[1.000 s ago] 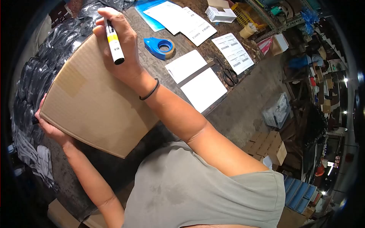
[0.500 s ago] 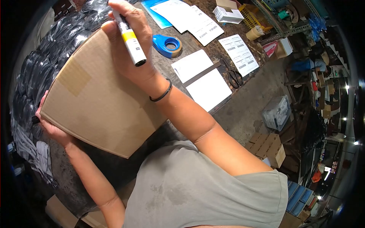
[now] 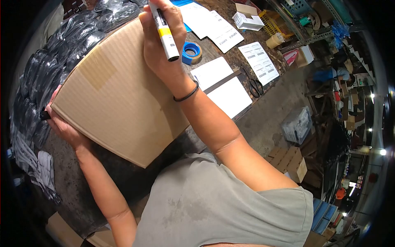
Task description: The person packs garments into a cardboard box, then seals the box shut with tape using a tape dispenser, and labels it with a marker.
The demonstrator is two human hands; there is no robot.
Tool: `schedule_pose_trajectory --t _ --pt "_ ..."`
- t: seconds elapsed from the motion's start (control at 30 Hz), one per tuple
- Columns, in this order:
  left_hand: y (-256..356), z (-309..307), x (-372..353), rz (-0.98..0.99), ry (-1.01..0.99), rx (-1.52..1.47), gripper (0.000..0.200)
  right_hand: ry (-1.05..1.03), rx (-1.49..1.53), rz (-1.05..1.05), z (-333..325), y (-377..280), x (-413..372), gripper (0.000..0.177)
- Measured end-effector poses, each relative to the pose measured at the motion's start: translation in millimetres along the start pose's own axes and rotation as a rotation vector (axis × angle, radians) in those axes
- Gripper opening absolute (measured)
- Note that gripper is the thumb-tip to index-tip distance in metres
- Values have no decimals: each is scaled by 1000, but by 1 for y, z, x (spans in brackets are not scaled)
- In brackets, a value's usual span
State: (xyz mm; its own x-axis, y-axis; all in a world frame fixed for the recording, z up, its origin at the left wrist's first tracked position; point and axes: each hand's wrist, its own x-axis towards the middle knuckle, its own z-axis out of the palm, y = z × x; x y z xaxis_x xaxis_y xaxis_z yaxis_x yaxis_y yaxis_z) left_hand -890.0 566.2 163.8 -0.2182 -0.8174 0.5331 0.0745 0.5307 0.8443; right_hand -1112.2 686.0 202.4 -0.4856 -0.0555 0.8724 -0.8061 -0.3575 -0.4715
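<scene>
A large cardboard box point(image 3: 119, 103) with a strip of tan tape on it fills the space in front of me. My right hand point(image 3: 164, 45) is closed around a white marker point(image 3: 166, 39) with a yellow band, above the far right part of the box. The marker's tip is out of sight at the top edge. My left hand point(image 3: 66, 127) grips the box at its left corner, fingers partly hidden beneath it. A small black piece point(image 3: 45, 115), perhaps the marker's cap, pokes out between those fingers.
Black plastic-wrapped bundles point(image 3: 53, 61) are heaped at left. Right of the box lie a blue tape dispenser point(image 3: 191, 50), white sheets point(image 3: 230, 96), scissors point(image 3: 255, 86) and a printed label sheet point(image 3: 259, 61). A clear plastic bin point(image 3: 297, 124) and stacked cartons point(image 3: 286, 160) stand on the floor.
My right hand and the marker have shifted right over the box. The box and my left hand appear slightly further right too. Both grips are kept.
</scene>
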Motion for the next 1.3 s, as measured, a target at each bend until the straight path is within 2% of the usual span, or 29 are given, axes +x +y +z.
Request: schedule_pose_trajectory --t 0.07,0.1,0.17,0.3,0.37,0.4,0.43,0.47,0.5,0.57,0.63,0.67,0.7,0.8,0.87,1.0,1.07,1.1,1.13,1.17,1.2,1.23,1.27,1.3 --pt "7 2 1 -127 7 -20 48 -23 8 67 -2 -5 0 29" --pt "6 2 2 -119 9 -19 48 -56 12 109 -5 -11 3 28" --pt "-1 5 1 -163 83 -235 47 -59 27 78 -3 -8 2 26" --pt "-7 4 2 -139 69 -224 49 -41 -13 29 -2 4 -2 30" --pt "-10 4 1 -186 24 -315 51 -62 -53 40 -3 5 -8 29" --pt "-13 5 -2 -125 35 -230 54 -112 -167 4 -12 -8 -3 29" --pt "-4 8 -5 -109 36 -167 52 -197 -324 -391 -24 14 -12 29" --pt "-5 8 -5 -41 65 -168 47 -217 -151 120 -23 4 -26 30" --pt "-6 7 -6 -46 40 -262 35 -213 -36 360 -19 -34 -12 31" --pt "-8 16 -12 -115 136 -422 24 -363 224 288 -22 -54 -19 28" --pt "-10 19 -12 -76 94 -482 18 -401 275 375 -9 -79 -34 25" --pt "-9 22 -12 -64 101 -468 19 -324 410 391 4 -81 -42 24" --pt "-7 22 -12 -52 104 -456 20 -415 343 278 10 -80 -44 25" --pt "-1 22 -14 -26 97 -421 22 -510 420 185 26 -78 -42 27" --pt "-2 20 -13 12 59 -383 23 -634 286 109 30 -77 -40 26" --pt "-2 23 -12 29 91 -417 20 -597 253 67 38 -78 -39 26" --pt "-4 26 -12 2 104 -431 21 -567 313 122 40 -77 -41 24" --pt "-5 26 -12 -24 127 -436 22 -631 280 46 37 -75 -38 25" --pt "-3 28 -12 -75 51 -436 24 -701 266 -28 32 -71 -35 26" --pt "2 23 -11 -122 12 -403 26 -695 157 29 23 -68 -42 26" --pt "10 21 -10 -31 51 -169 33 -646 -44 -54 17 -65 -49 29" --pt "-2 28 -10 77 101 -181 25 -566 43 36 5 -48 -55 28" --pt "-2 24 -13 -62 17 -195 25 -505 140 136 5 -34 -66 27" --pt "-7 31 -12 93 129 -198 26 -489 63 290 9 -49 -68 24"
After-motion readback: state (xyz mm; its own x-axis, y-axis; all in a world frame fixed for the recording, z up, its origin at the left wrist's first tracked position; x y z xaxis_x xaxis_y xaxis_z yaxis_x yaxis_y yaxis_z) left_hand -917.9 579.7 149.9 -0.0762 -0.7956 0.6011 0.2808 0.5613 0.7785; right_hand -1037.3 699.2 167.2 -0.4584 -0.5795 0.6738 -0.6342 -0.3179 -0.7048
